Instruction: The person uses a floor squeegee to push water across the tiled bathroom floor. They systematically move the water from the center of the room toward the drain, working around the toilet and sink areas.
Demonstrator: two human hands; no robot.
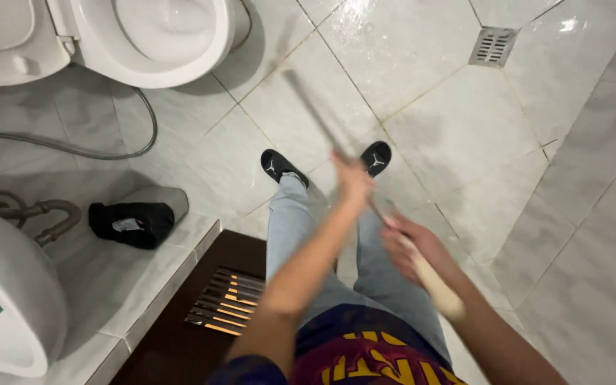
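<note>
I have both hands on a long stick (365, 192) that runs from near my waist out and down toward the wet floor (458, 128), its far end blurred over the tiles between the toilet (158, 43) and my feet. My left hand (353, 178) sits farther down the shaft, fingers wrapped around it, so it can steer the working end. My right hand (411, 246) grips higher up, near the pale top end of the handle, fingers closed around it too; that spacing gives leverage, one hand guiding and the other driving. The stick is slanted, not upright, which keeps its lower end flat against the floor ahead of me. What the head at that end looks like I cannot tell; it is smeared by motion.

My feet in black slippers (283, 167) stand apart on the tiles, either side of the shaft, which keeps them out of its line. The floor shines with water, and a drain (493, 44) sits in the far corner, well apart from the stick's tip. A hose (101, 146) curls along the floor by the toilet's base. To my left a black cloth (130, 222) lies on a raised ledge, near a white basin (8, 299), and a dark wooden grate (222, 303) lies just beside my left leg.
</note>
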